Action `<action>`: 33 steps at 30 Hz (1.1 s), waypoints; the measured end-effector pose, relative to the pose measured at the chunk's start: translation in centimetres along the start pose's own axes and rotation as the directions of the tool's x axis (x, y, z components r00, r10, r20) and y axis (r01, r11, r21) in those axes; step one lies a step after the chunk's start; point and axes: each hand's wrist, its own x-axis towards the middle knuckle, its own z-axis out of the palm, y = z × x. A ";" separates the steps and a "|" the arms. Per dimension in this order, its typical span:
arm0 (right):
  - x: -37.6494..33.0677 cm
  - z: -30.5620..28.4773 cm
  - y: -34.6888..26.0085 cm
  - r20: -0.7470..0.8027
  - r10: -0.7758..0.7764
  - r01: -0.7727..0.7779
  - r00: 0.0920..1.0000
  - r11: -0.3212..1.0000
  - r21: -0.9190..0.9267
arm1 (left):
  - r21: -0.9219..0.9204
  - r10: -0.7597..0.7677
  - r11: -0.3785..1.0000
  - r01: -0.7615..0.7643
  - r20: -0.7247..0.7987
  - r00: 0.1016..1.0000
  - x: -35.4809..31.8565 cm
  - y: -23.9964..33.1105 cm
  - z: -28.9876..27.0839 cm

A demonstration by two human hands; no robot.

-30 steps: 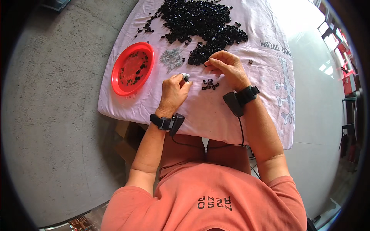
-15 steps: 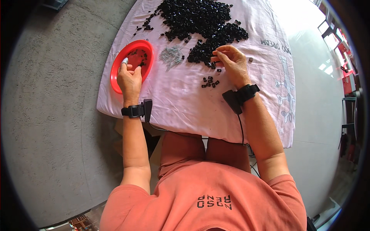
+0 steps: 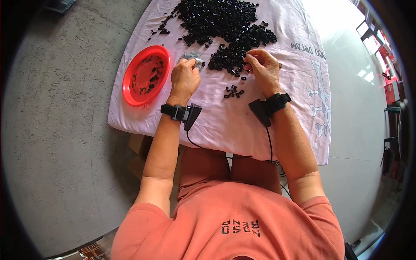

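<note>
My left hand (image 3: 185,81) is at the near edge of a small heap of thin silvery pins (image 3: 189,55), partly covering it. Its fingers are closed in a pinch, and a grey wrapping shows at a fingertip; whatever they hold is too small to make out. At the near right edge of a big pile of small black plastic pieces (image 3: 216,21), my right hand (image 3: 265,71) has thumb and fingers pressed together. What sits between those fingertips is hidden. Several loose black pieces (image 3: 234,92) lie just nearer than the pile, left of my right wrist.
A red oval basin (image 3: 128,89) with small dark pieces scattered inside stands at the table's left side. Pale pink printed cloth (image 3: 216,125) covers the table. Cables run from the black wrist straps (image 3: 277,103) over the near table edge.
My left hand has left the red basin and moved right to the silvery pins, its fingers now pinched. My right hand stays by the black pile, with its fingertips closer together.
</note>
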 end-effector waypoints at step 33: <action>-0.7 0.8 -1.3 0.225 0.005 -0.012 0.974 0.999 0.031 | -0.188 0.130 0.973 -0.134 -0.030 0.991 -2.8 1.7 2.0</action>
